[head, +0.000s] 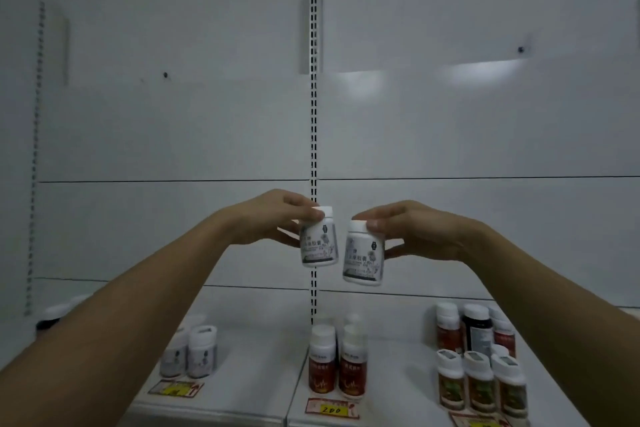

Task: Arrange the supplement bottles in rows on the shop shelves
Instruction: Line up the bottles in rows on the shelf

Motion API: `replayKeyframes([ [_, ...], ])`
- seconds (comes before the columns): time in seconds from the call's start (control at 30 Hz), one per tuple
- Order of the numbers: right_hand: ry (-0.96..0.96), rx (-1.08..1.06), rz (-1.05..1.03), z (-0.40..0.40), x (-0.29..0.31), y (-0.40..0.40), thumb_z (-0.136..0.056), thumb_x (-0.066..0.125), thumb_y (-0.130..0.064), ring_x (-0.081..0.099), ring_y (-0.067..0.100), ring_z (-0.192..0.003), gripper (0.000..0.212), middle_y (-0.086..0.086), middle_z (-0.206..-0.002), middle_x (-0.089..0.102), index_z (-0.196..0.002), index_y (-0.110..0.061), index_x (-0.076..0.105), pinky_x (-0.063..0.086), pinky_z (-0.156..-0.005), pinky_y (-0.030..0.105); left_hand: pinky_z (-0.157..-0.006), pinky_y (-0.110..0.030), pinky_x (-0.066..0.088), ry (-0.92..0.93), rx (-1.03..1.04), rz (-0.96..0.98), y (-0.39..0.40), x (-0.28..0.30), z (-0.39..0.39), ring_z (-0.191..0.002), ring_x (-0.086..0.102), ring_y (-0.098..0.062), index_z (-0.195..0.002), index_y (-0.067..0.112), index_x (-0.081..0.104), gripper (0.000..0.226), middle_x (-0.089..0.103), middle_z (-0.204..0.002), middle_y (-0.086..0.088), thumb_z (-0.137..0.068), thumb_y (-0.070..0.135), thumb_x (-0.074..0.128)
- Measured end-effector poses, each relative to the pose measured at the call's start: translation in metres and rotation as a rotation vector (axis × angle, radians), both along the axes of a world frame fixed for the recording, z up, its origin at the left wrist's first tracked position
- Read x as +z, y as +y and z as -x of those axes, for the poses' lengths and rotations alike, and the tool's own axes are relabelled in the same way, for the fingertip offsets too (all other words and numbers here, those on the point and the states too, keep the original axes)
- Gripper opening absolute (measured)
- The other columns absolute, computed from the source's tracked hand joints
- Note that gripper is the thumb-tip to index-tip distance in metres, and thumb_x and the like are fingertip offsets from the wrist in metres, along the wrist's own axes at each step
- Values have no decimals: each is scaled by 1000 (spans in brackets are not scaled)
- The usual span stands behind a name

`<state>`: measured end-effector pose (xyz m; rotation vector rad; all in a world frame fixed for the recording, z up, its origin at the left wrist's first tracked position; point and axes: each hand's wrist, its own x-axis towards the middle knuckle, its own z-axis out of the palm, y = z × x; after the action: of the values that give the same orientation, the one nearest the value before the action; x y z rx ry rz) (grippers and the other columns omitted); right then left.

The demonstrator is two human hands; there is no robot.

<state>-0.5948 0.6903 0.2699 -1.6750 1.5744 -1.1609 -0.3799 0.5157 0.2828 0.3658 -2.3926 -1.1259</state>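
A person's left hand is gripping one white supplement bottle and the right hand is gripping another white bottle, both being held side by side in the air above a white shelf carrying small groups of bottles.

The bottles look like smooth white plastic with paper labels. The shelf and back panel look like matt painted metal.

A yellow price tag on the shelf edge reads "200"; bottle labels are illegible.
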Motion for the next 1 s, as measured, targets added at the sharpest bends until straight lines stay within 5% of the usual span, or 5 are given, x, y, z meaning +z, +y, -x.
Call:
replayKeyframes([
  [0.4, -107, 33, 111, -109, -13, -52, -99, 50, -8, 63, 26, -115, 29, 13, -124, 68, -122, -15, 67, 55, -92, 42, -74, -27, 58, 9, 114, 70, -49, -15, -118, -92, 72, -18, -101, 16, 74, 25, 76, -97, -4, -86, 36, 71],
  [0.67, -23, -21, 153, -192, -47, -112, -98, 56, -24, 69, 22, -104, 23, 7, -109, 73, -114, -18, 70, 59, -81, 33, -74, -30, 60, 26, 152, 73, -104, -42, -200, -88, 73, -15, -101, 14, 71, 28, 76, -96, -3, -80, 32, 77],
  [0.83, 17, -62, 222, -231, -49, -146, -78, 72, -43, 72, 17, -91, 31, 5, -98, 76, -98, -20, 77, 58, -71, 24, -72, -35, 62, 51, 160, 55, -135, -57, -234, -85, 74, -17, -99, 12, 72, 30, 77, -91, -3, -77, 32, 80],
  [1.0, 73, -88, 181, -237, -56, -172, -86, 70, -30, 72, 19, -95, 21, 3, -100, 76, -100, -15, 74, 58, -78, 28, -73, -39, 62, 16, 130, 30, -162, -69, -246, -89, 73, -17, -102, 13, 71, 33, 76, -95, -4, -76, 32, 81],
])
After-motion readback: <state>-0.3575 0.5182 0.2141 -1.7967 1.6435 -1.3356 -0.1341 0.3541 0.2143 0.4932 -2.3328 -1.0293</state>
